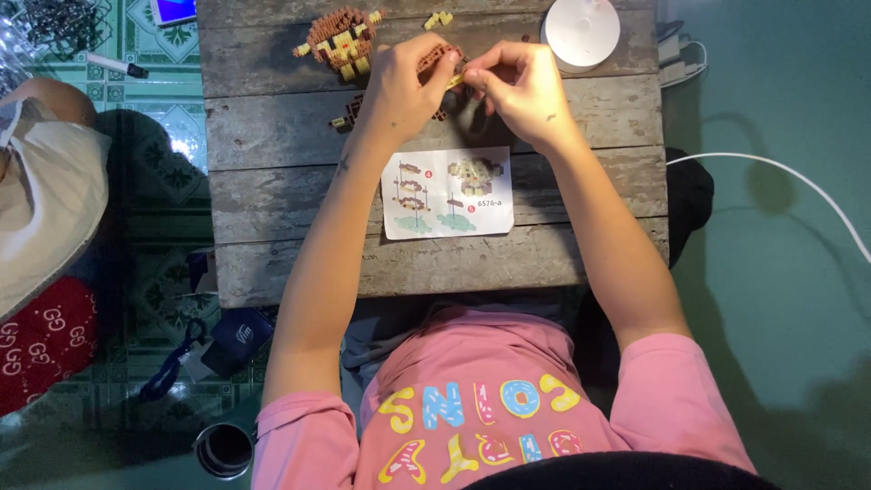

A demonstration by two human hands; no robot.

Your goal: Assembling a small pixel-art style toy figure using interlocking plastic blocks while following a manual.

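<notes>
Nearest the camera I see my pink shirt (472, 408) with its coloured donut-shaped print, and both bare forearms running up from it onto the weathered wooden plank surface (272, 181). To my left, on the patterned floor, a dark round cup (223, 449) sits by my shoulder, with a dark pouch on a blue strap (238, 338) just beyond it.

Between my forearms, flat on the surface, lies a white instruction sheet (447, 192) printed with small coloured build diagrams.

Beyond the sheet, my hands meet. My left hand (399, 91) has its grip clamped on a small brown brick assembly (437, 56), fingers curled around it so that only its top edge shows. My right hand (522, 91) is pinched together on a tiny yellow brick piece (454, 81), thumb and forefinger pressing it right against the brown assembly. A few loose dark and yellow bricks (348, 114) lie on the surface just beside my left wrist.

Further off, a finished brown and yellow brick figure (341, 40) lies near the far edge, well left of my hands, and a small yellow piece (439, 18) rests near it. To the far right stands a round white device (581, 33), close beside my right hand but not touching it. A white cable (780, 172) curves across the teal floor off to the right.
</notes>
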